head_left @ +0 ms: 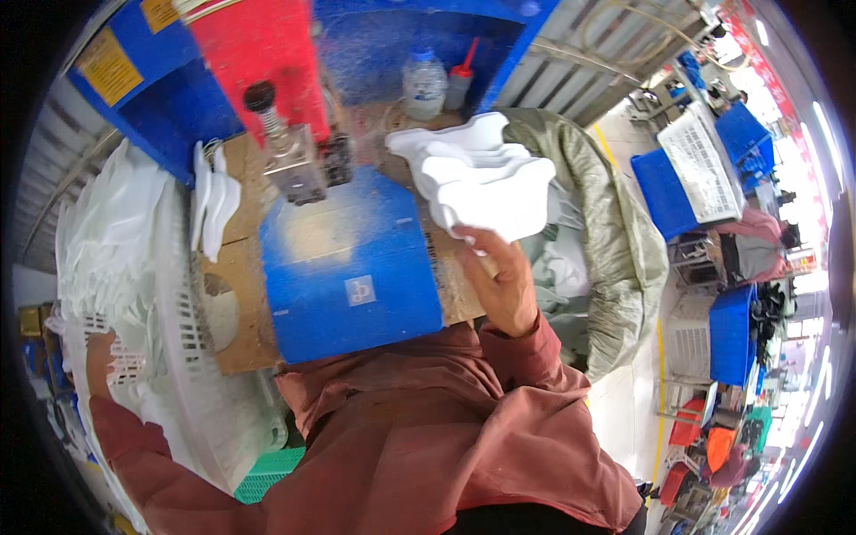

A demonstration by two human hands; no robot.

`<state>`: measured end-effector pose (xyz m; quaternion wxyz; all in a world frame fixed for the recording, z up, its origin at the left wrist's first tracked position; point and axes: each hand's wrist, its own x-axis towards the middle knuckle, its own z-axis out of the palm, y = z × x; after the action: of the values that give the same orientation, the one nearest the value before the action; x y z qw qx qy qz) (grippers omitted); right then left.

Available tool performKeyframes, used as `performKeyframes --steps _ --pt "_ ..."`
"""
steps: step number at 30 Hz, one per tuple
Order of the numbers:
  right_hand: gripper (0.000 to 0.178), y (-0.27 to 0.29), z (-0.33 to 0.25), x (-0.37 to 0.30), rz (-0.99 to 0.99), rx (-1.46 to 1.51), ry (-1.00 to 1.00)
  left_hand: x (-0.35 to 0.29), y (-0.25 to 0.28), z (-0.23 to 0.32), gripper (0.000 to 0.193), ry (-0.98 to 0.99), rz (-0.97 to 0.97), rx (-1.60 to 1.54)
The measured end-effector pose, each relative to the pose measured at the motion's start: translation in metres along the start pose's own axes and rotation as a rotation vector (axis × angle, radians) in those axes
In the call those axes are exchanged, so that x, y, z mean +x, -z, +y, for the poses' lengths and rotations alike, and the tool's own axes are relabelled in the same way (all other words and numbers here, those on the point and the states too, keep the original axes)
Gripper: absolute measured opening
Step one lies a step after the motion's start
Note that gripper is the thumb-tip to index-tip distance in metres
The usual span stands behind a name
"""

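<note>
My right hand [501, 278] is at the near edge of a stack of white, wavy-edged cut pieces [499, 198]. Its fingers and thumb are bent together at that edge, and the stack lies at the right side of the worktable [234, 343]. Far to the left, my left hand [100, 358] reaches into a white slatted basket [192, 334] heaped with similar white pieces [120, 241]. The fingers of that hand are small and partly hidden among basket and pieces. A blue board [348, 276] lies between my hands, under the red machine head [259, 53] with its metal block [296, 169].
Several white pieces [214, 201] lean left of the machine. A clear bottle [423, 85] with a blue cap and a small red-topped container [459, 82] stand behind. A large grey-green sack [624, 267] holds white scraps at right. Blue crates [731, 334] and people are farther right.
</note>
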<state>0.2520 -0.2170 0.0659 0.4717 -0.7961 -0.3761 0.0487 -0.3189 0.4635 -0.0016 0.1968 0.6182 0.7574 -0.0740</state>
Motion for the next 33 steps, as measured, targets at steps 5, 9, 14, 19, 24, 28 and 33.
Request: performKeyframes --steps 5,9,14,19,24,28,33 --pt "0.096 0.004 0.053 0.015 0.069 -0.586 -0.051 -0.075 0.025 0.068 0.054 -0.134 -0.250 0.060" --pt "0.089 -0.024 0.101 0.003 0.048 -0.639 -0.016 -0.144 0.051 0.108 0.048 -0.374 -0.330 0.053" --pt "0.066 -0.019 0.129 0.002 0.045 -0.602 0.108 -0.242 0.049 0.164 0.044 -0.675 -0.362 -0.031" --pt "0.064 0.016 0.096 0.005 0.215 -0.423 0.054 -0.344 0.001 0.233 0.049 -0.978 -0.483 -0.192" --pt "0.067 0.010 0.015 -0.017 0.364 -0.491 0.295 -0.478 -0.131 0.269 0.059 -1.041 -0.973 -0.930" --pt "0.061 -0.054 -0.045 -0.043 0.183 -0.237 0.513 -0.536 -0.194 0.278 0.050 -0.843 -1.065 -1.160" --pt "0.041 -0.067 -0.038 -0.053 0.026 0.104 0.601 -0.503 -0.196 0.250 0.040 -0.541 -0.699 -1.335"
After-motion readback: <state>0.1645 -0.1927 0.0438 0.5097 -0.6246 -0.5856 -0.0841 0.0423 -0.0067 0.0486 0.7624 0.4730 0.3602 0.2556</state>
